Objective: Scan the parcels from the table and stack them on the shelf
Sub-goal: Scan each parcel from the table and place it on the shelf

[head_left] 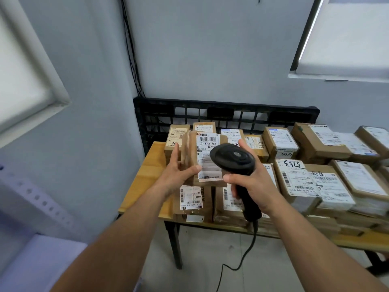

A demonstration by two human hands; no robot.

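Note:
My left hand [179, 172] grips a brown cardboard parcel [205, 152] by its left side and holds it up over the table, its white barcode label facing me. My right hand [251, 182] grips the handle of a black corded barcode scanner [232, 159]. The scanner's head sits just in front of the parcel's label and covers its right part. Below and behind, several more labelled brown parcels [299, 180] lie packed across the wooden table [147, 167].
A black plastic pallet [223, 114] leans against the wall behind the table. The scanner cable [240, 262] hangs down to the floor. A pale metal shelf upright [40, 199] with holes stands at the lower left. Windows are at the left and upper right.

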